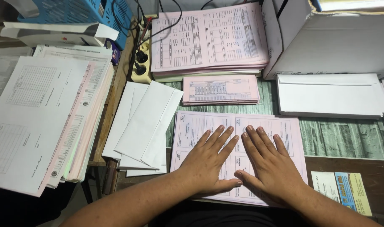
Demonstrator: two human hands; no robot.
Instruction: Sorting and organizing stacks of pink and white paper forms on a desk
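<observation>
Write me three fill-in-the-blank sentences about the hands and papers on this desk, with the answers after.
1. Both hands, left hand and right hand, lie flat on a ____ form.
2. The loose envelopes left of that form are ____ in colour.
3. The envelope stack lies in front of a ____ box.

Missing words: pink; white; white

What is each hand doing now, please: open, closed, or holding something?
Left hand: open, flat, palm down on the pink form; it grips nothing.
Right hand: open, flat on the same pink form; it grips nothing.
</observation>
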